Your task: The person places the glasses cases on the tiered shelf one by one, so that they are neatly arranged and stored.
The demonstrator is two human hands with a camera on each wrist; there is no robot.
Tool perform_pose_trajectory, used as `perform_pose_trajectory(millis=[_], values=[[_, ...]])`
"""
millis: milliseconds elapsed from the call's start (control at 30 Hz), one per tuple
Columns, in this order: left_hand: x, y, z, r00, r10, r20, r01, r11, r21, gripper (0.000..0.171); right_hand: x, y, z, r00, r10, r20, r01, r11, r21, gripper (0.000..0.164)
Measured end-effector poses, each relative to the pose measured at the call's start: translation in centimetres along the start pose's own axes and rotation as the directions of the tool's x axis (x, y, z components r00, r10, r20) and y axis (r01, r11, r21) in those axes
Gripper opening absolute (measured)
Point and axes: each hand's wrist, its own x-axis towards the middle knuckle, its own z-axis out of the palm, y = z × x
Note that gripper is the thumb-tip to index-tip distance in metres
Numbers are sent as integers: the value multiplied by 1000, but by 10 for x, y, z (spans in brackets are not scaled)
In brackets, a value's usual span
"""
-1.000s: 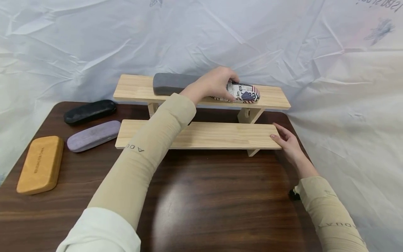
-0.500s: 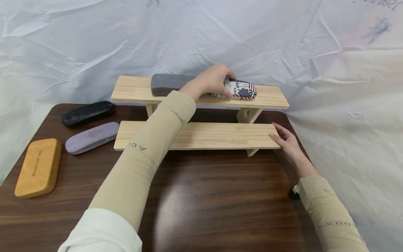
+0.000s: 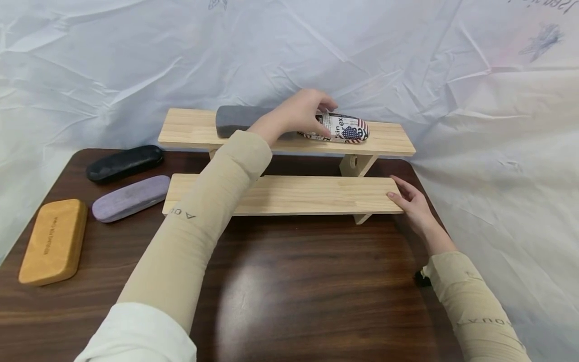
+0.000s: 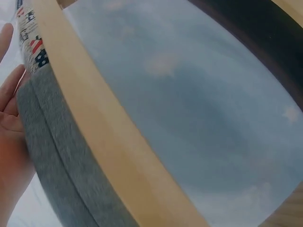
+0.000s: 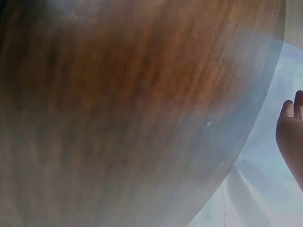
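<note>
My left hand [image 3: 300, 113] hovers over the left part of a white glasses case [image 3: 346, 128] printed with flags and letters, its thumb and fingers spread apart. That case lies on the upper board of a two-tier wooden shelf [image 3: 389, 138]. Left of it on the same board is a grey glasses case [image 3: 237, 120], partly hidden by my left wrist. In the left wrist view the fingers [image 4: 10, 87] are beside the grey case [image 4: 61, 146]. My right hand [image 3: 416, 208] holds the right end of the shelf's lower board [image 3: 307, 196], its thumb on top.
On the brown table [image 3: 316, 286], left of the shelf, lie a black glasses case [image 3: 124, 163], a lilac glasses case [image 3: 131, 198] and a mustard-yellow case [image 3: 54, 241]. A wrinkled white sheet [image 3: 135, 50] hangs behind the table.
My left hand has shifted slightly left and up, its fingers loosening from the printed case. That case has moved a little to the left and back. My right hand stays at the shelf's end.
</note>
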Motion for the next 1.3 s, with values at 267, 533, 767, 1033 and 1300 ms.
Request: perform_pose_trajectory(millis=[267,533,767,1033,1300], values=[[-20,-10,-11,999,0,-44,-3,997,-78,64,1,0,-1,1000,2,-12,-2,1000,-8,67],[-48,-22,-28,994,1,-110,-15,992,-129,61,3,0,-1,1000,15,-15,-16,999,-28,69],[-85,-29,-45,983,31,-183,-44,997,-65,55,4,1,-1,1000,7,-14,-7,1000,-6,67],[-142,-36,-57,955,61,-290,-59,998,14,47,4,2,-2,1000,9,-7,-9,1000,-6,66],[-205,-46,-61,914,34,-405,-2,997,79,49,8,2,-5,1000,9,-4,-9,1000,-2,65]])
